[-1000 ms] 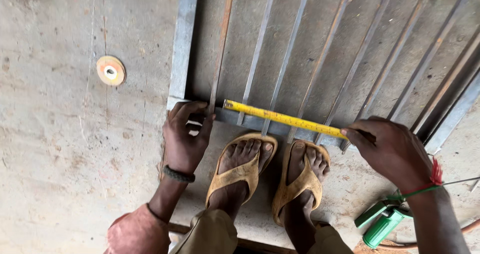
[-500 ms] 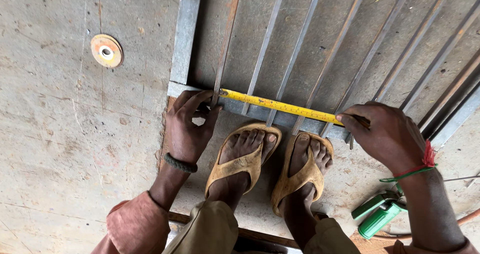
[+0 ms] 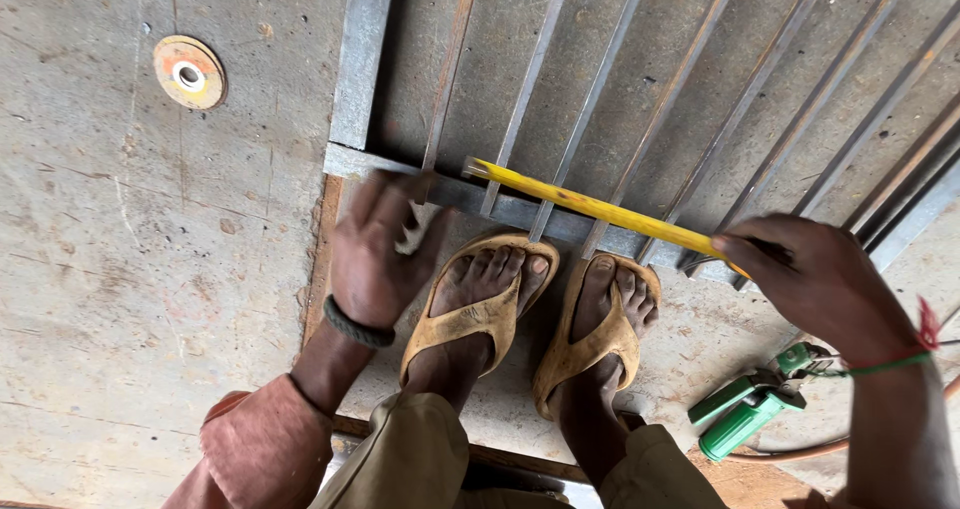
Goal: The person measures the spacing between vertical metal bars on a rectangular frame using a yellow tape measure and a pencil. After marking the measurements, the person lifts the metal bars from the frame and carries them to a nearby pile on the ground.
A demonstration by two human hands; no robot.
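hands (image 3: 600,264), yellow tape measure (image 3: 600,209), metal grille (image 3: 520,212)

- The tape measure (image 3: 600,209) at mid-frame was bright yellow with dark markings.
- The metal frame (image 3: 360,59) and its bars were dull grey, streaked with brown rust.
- The sandals (image 3: 480,314) were worn tan.
- The grinding disc (image 3: 189,72) at upper left was brownish-orange with a pale centre.
- The tool (image 3: 755,409) at lower right was green.
- The floor (image 3: 120,269) was mottled grey concrete.
- The wristband (image 3: 357,326) was black.
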